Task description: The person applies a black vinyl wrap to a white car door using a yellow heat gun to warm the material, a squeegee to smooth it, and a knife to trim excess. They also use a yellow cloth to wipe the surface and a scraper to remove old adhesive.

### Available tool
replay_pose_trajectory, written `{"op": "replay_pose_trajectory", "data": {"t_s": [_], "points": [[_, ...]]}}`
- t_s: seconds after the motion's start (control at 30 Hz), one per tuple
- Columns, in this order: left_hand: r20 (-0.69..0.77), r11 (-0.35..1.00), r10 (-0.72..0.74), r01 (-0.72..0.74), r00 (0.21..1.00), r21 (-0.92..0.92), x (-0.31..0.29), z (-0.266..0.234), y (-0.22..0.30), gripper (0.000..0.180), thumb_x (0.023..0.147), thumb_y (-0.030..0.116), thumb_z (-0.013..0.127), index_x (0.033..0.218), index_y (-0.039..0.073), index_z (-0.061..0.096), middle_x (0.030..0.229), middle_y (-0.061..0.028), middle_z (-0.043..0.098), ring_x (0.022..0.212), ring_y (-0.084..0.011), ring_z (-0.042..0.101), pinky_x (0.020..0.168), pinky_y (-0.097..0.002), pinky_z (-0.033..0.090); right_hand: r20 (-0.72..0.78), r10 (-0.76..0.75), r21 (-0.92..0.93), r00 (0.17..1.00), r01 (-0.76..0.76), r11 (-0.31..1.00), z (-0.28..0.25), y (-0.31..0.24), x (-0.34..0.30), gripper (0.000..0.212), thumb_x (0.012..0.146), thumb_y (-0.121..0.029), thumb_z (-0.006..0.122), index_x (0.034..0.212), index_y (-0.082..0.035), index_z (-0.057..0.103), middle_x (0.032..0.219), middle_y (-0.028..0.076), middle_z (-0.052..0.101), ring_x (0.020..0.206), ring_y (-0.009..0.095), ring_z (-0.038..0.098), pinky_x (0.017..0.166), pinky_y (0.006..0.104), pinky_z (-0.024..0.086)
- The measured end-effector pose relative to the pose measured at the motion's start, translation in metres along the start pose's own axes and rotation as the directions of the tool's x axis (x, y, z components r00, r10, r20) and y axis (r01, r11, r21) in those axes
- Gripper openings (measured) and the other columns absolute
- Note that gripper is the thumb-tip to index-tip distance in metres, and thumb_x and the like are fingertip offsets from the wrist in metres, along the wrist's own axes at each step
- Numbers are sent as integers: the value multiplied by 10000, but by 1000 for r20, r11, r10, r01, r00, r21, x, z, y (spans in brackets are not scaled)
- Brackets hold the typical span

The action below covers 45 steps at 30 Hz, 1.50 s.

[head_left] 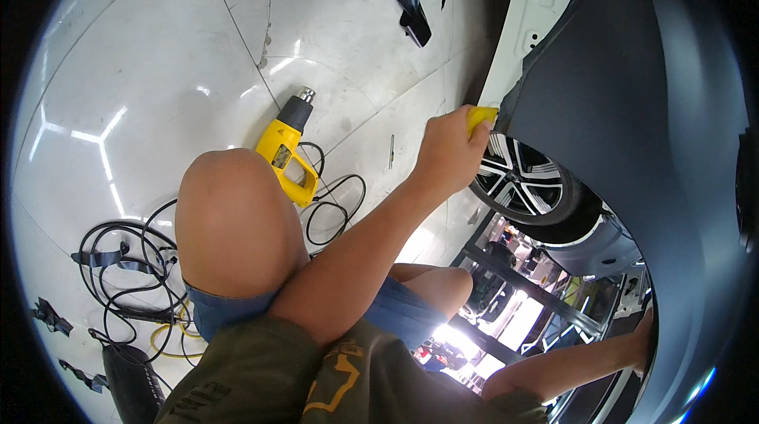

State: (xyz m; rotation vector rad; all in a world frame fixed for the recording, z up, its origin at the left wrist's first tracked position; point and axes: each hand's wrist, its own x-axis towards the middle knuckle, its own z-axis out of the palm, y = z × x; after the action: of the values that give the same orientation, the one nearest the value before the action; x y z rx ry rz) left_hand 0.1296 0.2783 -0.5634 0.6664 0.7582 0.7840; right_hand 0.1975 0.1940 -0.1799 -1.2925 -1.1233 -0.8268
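Note:
My left hand (455,147) is closed round a small yellow squeegee (481,117), mostly covered by my fingers. It is held against the edge of a dark grey car body panel (609,68), where the panel meets a pale inner frame (526,37), just above the wheel (522,175). Far to the lower right, my right hand (644,342) reaches to the panel's inner edge; its fingers are hidden behind the panel.
A yellow and black heat gun (285,147) lies on the glossy tiled floor beside my knee. Coiled black cables (118,266) and a black cylinder (130,380) are at the left. A black folded object (409,9) and a thin stick (391,151) lie farther off.

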Motion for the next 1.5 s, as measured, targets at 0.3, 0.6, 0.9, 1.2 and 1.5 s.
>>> {"op": "replay_pose_trajectory", "data": {"t_s": [0.3, 0.6, 0.9, 1.2, 1.5], "points": [[162, 993, -89, 100, 983, -61, -3, -12, 14, 382, 897, 269, 572, 1046, -80, 613, 851, -200, 666, 721, -259, 656, 651, -341, 518, -1, 7, -5, 1000, -7, 1000, 1, -3, -5, 473, 980, -342, 411, 1308, -8, 484, 1347, 193, 486, 1242, 319, 467, 1049, 492, 320], [216, 977, -93, 48, 972, 207, 22, -13, 13, 392, 893, 272, 577, 1075, -74, 609, 907, -215, 664, 783, -279, 661, 726, -347, 521, 16, 5, -21, 1000, -5, 1000, 5, -4, -5, 484, 975, -358, 411, 1309, -17, 486, 1351, 190, 483, 1249, 322, 460, 1051, 504, 308], [250, 964, -239, 260, 938, -56, 10, -21, 19, 421, 879, 244, 592, 1141, -85, 572, 972, -222, 648, 817, -290, 659, 743, -363, 536, 25, -4, -14, 1000, 4, 1000, 8, -9, -3, 495, 969, -375, 411, 1311, -25, 488, 1356, 187, 480, 1255, 324, 453, 1054, 515, 297], [273, 984, -159, 174, 949, -31, 25, -13, 6, 427, 868, 241, 598, 1140, -88, 586, 964, -241, 654, 842, -320, 666, 741, -373, 538, 20, 15, 2, 1000, -15, 1000, 17, -4, -13, 506, 963, -391, 410, 1312, -34, 490, 1360, 184, 477, 1262, 326, 447, 1057, 527, 286], [130, 985, -115, 130, 985, -116, -1, -14, -4, 373, 881, 255, 600, 1078, -62, 612, 849, -177, 673, 706, -243, 658, 668, -351, 527, 26, 22, 16, 999, -22, 1000, 19, -8, -18, 516, 958, -408, 410, 1313, -43, 492, 1365, 181, 474, 1268, 329, 440, 1059, 539, 275]]}}
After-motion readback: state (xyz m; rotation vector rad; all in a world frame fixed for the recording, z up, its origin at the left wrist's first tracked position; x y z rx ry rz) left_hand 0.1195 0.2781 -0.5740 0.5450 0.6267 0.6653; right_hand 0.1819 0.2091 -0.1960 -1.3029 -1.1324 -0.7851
